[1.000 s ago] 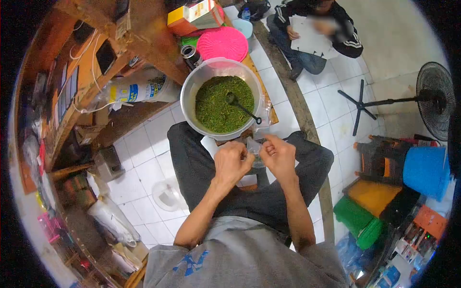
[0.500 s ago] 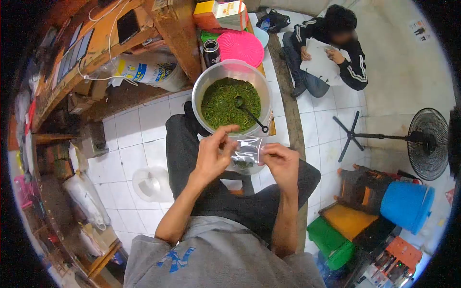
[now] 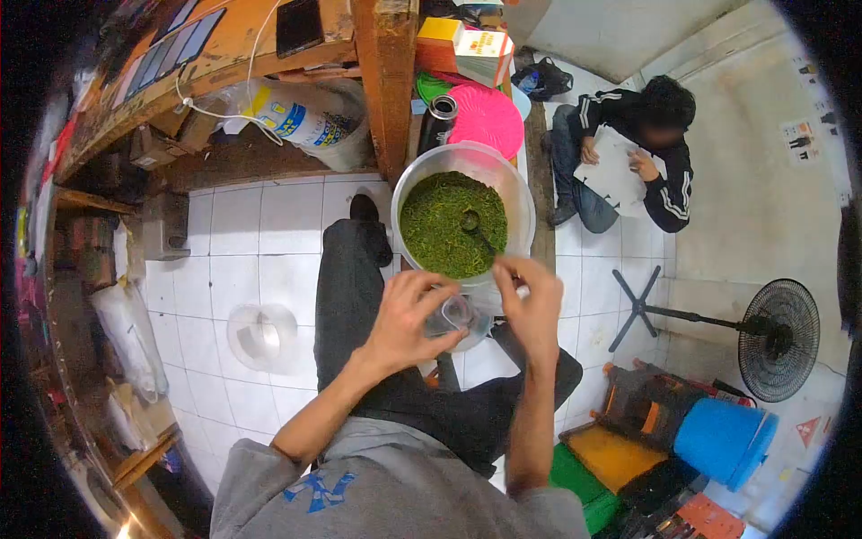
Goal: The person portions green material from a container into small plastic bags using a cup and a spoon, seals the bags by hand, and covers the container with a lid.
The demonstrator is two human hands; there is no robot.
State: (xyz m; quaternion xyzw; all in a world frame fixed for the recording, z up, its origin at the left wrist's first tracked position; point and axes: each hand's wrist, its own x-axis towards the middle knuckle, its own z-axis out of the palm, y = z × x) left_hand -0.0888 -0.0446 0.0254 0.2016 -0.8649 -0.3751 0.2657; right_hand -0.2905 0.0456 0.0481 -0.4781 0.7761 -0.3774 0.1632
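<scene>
My left hand (image 3: pixel 409 319) is curled around a small clear plastic bag (image 3: pixel 458 312), whose mouth is spread into a round opening facing up. Closed fingers of my right hand (image 3: pixel 536 301) meet the handle end of a dark spoon (image 3: pixel 470 221) at the bucket's near rim. The spoon's bowl rests on chopped green leafy material (image 3: pixel 440 202) that fills the lower part of a whitish plastic bucket (image 3: pixel 521 193). Below my hands, another pale container is mostly hidden.
Beyond the bucket are a pink lid (image 3: pixel 489 121), a dark flask (image 3: pixel 437 126) and a box (image 3: pixel 467 52). A person (image 3: pixel 642 153) sits at the right with a white sheet. A fan (image 3: pixel 777 337) and blue bucket (image 3: pixel 723 440) stand right; a wooden shelf (image 3: pixel 386 90) is left.
The bag, stretched flat between both hands before, is now in my left hand alone with its mouth opened. My right hand has moved up to the spoon handle. The camera view has shifted.
</scene>
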